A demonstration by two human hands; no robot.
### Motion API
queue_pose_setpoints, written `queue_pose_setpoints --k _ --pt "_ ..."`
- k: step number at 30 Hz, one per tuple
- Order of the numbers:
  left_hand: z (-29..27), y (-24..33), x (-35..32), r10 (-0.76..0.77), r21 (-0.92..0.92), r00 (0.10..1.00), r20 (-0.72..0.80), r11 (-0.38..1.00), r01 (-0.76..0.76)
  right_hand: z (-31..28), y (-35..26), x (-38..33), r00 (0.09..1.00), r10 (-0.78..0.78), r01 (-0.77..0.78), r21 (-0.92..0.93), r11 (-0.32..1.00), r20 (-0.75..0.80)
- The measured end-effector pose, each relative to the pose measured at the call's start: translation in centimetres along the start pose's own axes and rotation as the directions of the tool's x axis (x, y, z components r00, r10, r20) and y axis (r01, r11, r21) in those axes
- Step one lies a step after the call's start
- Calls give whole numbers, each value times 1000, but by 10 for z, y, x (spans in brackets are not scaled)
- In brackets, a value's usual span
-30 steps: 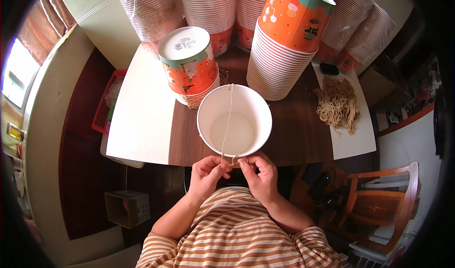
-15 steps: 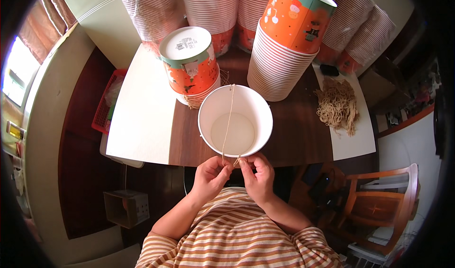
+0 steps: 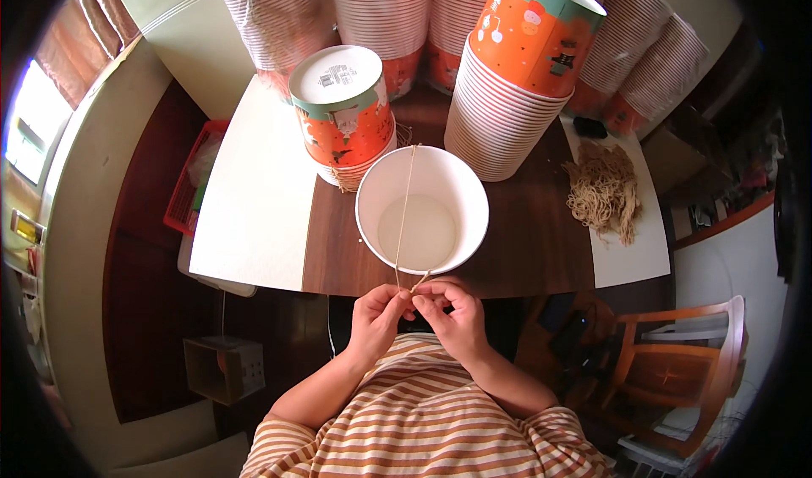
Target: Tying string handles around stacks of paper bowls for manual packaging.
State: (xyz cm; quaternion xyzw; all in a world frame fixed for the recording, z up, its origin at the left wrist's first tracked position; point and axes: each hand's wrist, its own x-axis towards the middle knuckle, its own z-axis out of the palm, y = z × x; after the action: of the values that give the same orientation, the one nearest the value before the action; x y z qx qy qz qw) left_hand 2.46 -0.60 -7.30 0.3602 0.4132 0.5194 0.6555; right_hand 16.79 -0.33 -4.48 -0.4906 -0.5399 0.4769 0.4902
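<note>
Head view: the left hand (image 3: 372,315) and right hand (image 3: 454,313) meet just below the near rim of a white paper bucket (image 3: 457,192), mouth up at the front edge of the desk (image 3: 533,249). Fingers of both hands pinch a thin beige string (image 3: 405,211) — 1 strand crosses the mouth from the far rim. A weak pinch could let the string slip; a hard pull could tip the bucket or tear its rim — the fingers hide whether any knot exists.
</note>
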Motion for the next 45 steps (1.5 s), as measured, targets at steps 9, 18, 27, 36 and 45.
queue_pose_setpoints --k 9,18,27,36,45 --pt "1 0 0 43 176 999 7 983 -44 5 -4 5 998 -47 47 -1 999 -39" --pt "7 8 -1 21 192 999 -36 981 -14 8 8 2 999 -29 31 61 998 -23" --pt "-1 5 0 -23 284 997 -79 958 44 8 3 7 985 -56 66 57 996 -162" --pt "-18 10 5 154 576 987 -35 810 -106 4 -4 18 952 -180 155 -119 981 -247" --pt "-4 40 -7 670 816 645 368 99 -569 1 -8 20 988 -82 71 -80 994 -133"
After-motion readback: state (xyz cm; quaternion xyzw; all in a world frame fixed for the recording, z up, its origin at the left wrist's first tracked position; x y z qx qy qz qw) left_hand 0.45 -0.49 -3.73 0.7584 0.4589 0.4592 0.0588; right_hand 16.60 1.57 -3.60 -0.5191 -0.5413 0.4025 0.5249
